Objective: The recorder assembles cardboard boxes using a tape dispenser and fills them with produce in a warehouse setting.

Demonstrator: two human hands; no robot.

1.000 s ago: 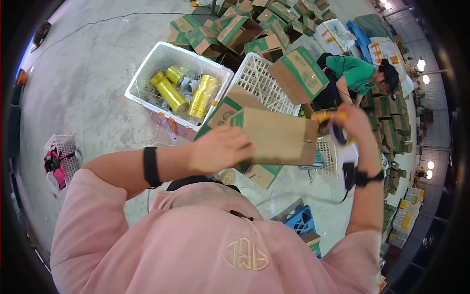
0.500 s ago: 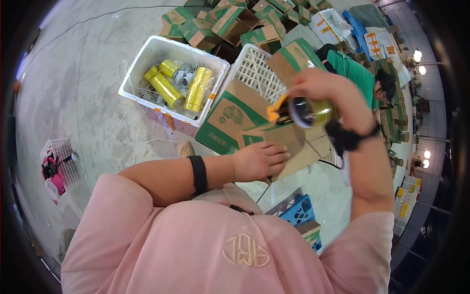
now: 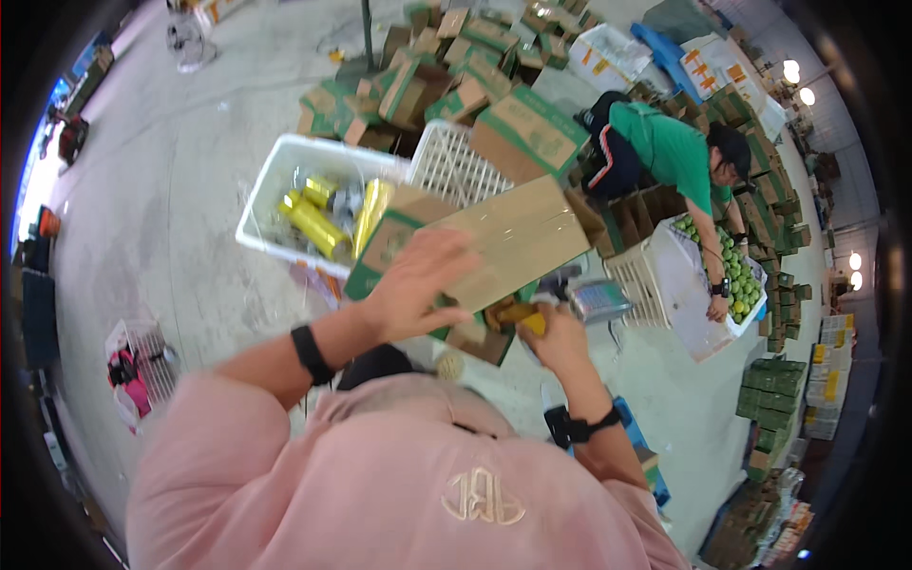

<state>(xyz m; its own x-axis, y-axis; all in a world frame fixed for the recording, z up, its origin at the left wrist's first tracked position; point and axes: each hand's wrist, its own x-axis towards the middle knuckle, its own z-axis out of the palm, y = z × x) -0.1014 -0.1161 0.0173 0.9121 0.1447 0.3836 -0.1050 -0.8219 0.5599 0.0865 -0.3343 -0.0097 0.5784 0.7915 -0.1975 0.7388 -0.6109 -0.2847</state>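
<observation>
A brown cardboard box [image 3: 522, 237] with green bands lies in front of me, its top flaps closed. My left hand [image 3: 423, 285] is over its left end, fingers stretched and slightly blurred; whether it touches the cardboard I cannot tell. At the box's near right edge, my right hand [image 3: 559, 340] is closed round a tape dispenser [image 3: 521, 317] with a yellow-orange body. My fingers and blur hide part of the dispenser. Behind my left hand stands another green-and-brown box [image 3: 375, 252]. Several shiny yellow tape rolls [image 3: 313, 225] lie in a white foam box [image 3: 261, 204] at the left.
A white plastic crate [image 3: 456, 157] stands behind the box. A grey device with a display [image 3: 600, 300] is on the right. Beyond it, a person in green [image 3: 665, 142] reaches into a white container [image 3: 698, 332] of green fruit [image 3: 746, 285]. Many cartons [image 3: 456, 66] pile up behind.
My right hand has come down with the tape dispenser to the box's near right edge. My left hand has lifted and moved left, its fingers spreading. The view has shifted, showing more of the co-worker.
</observation>
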